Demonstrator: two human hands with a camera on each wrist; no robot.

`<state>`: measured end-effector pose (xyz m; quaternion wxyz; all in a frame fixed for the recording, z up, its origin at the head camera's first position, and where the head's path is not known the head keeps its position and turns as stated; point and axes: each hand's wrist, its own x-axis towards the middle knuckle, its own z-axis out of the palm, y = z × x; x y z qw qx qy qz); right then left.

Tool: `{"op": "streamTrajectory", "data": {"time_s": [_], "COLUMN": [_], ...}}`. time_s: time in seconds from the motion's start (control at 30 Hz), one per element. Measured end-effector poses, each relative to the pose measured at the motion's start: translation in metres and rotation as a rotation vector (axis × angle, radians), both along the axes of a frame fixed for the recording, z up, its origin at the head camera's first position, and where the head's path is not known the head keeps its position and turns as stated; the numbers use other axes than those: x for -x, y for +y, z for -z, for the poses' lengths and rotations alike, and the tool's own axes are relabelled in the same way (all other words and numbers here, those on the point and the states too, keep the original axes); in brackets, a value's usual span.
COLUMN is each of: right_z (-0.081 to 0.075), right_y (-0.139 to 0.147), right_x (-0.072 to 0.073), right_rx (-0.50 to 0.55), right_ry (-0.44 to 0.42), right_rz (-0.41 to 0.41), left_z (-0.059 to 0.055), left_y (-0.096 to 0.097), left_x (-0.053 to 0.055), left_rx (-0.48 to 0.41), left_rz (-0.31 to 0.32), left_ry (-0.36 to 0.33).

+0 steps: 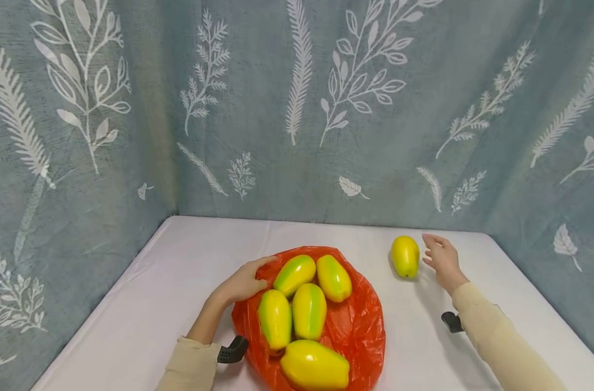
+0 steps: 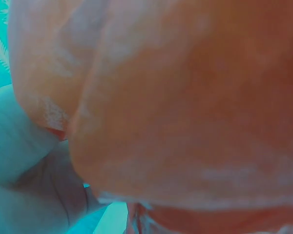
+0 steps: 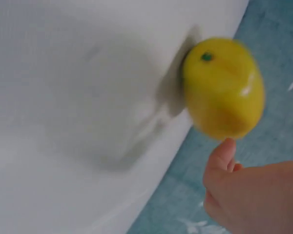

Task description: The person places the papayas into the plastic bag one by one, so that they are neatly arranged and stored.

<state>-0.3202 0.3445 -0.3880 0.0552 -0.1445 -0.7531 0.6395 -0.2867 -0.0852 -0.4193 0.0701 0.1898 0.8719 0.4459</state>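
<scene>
A red plastic bag [image 1: 362, 326] lies spread open on the white table, with several yellow-green papayas [image 1: 309, 312] inside it. At the bag's far left edge, my left hand [image 1: 244, 280] grips the rim; the left wrist view is mostly filled by the red plastic, beside part of that hand [image 2: 34, 170]. One more papaya [image 1: 405, 256] stands apart at the back right of the table. Just to its right is my right hand [image 1: 444, 262], holding nothing, fingers loosely bent. In the right wrist view a fingertip is right at the lower end of this papaya [image 3: 224, 92].
The white tabletop [image 1: 179, 282] reaches back to a grey-green curtain [image 1: 267, 163] printed with white leaves. More of this cloth hangs along the left and right sides. A black wrist device [image 1: 233, 350] sits at the left cuff, another device [image 1: 452, 322] at the right.
</scene>
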Motion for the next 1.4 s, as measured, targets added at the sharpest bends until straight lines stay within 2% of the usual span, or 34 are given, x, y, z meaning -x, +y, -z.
{"op": "streamTrajectory", "data": {"time_s": [0.13, 0.23, 0.3, 0.4, 0.63, 0.73, 0.9, 0.97, 1.1, 1.27, 1.4], "right_z": [-0.006, -0.006, -0.002, 0.011, 0.03, 0.03, 0.022, 0.016, 0.013, 0.018, 0.019], "right_y": [0.015, 0.02, 0.021, 0.017, 0.016, 0.019, 0.032, 0.029, 0.023, 0.026, 0.027], "right_x": [0.01, 0.016, 0.018, 0.02, 0.028, 0.034, 0.041, 0.048, 0.053, 0.048, 0.046], "right_rx": [0.028, 0.05, 0.046, 0.039, 0.023, 0.03, 0.031, 0.02, -0.022, -0.053, -0.048], "right_ry": [-0.018, -0.064, -0.105, -0.154, -0.219, -0.224, -0.232, -0.23, -0.233, -0.303, -0.284], "right_rz": [-0.014, -0.075, -0.131, -0.196, -0.274, -0.281, -0.289, -0.312, -0.344, -0.381, -0.418], "left_z": [-0.008, -0.009, -0.005, 0.003, 0.01, 0.008, 0.0, -0.003, -0.003, -0.001, -0.001], "left_y": [0.004, 0.007, 0.005, 0.0, -0.003, -0.002, 0.009, 0.007, 0.003, 0.005, 0.004], "left_x": [0.011, 0.015, 0.013, 0.005, -0.012, -0.01, 0.002, 0.005, 0.003, -0.001, -0.003], "left_rx": [-0.004, 0.002, 0.012, 0.025, 0.009, 0.0, -0.014, -0.017, -0.021, -0.022, -0.026], "left_rz": [0.03, 0.032, 0.022, 0.01, -0.007, -0.002, 0.04, 0.027, 0.001, 0.017, 0.002], "left_ry": [0.029, 0.012, -0.008, -0.032, -0.068, -0.061, -0.058, -0.056, -0.058, -0.074, -0.064]}}
